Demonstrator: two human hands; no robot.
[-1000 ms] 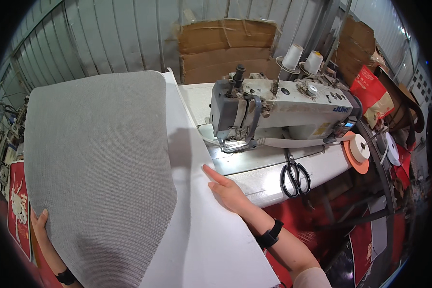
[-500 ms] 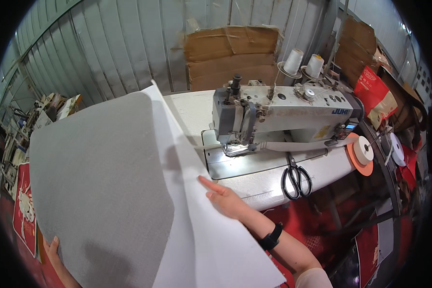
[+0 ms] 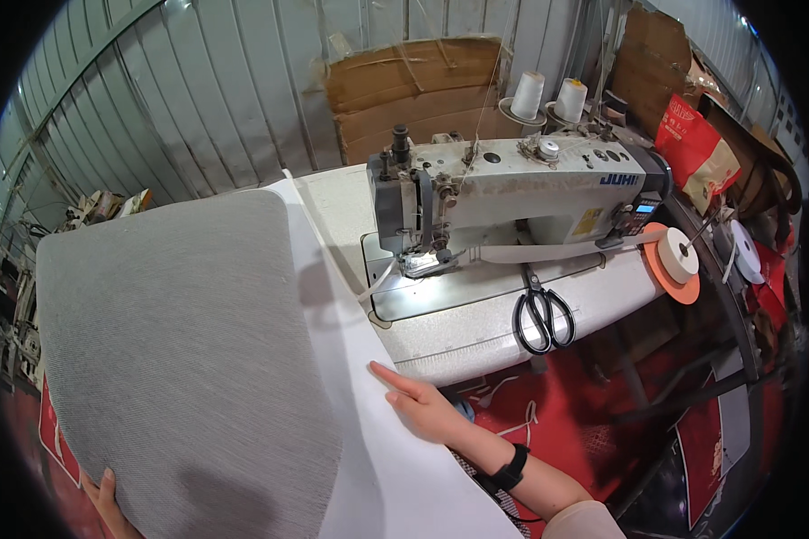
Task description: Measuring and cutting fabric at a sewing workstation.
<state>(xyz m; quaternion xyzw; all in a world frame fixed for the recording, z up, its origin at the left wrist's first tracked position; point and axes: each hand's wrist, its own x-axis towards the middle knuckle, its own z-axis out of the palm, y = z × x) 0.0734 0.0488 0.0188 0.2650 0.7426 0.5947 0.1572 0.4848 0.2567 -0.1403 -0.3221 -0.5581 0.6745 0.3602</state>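
Note:
A large grey fabric panel with rounded corners lies over a white sheet, filling the left and front. At the panel's near left edge my left hand grips it, thumb on top and the other fingers hidden. My right hand holds the sheet's right edge, index finger stretched along it; its lower fingers are hidden. Beyond the sheet stands a sewing machine, its foot lit above a metal plate. A narrow white strip runs from the foot to the sheet's edge.
Black-handled scissors lie on the white sewing table. White tape passes the machine to a tape roll on an orange disc. Two thread cones stand behind. Cardboard leans on the metal wall; red material covers the floor.
The view has shifted slightly. The panel and sheet have drawn a little away from the machine, baring more of the plate and the white strip. Both hands keep their hold.

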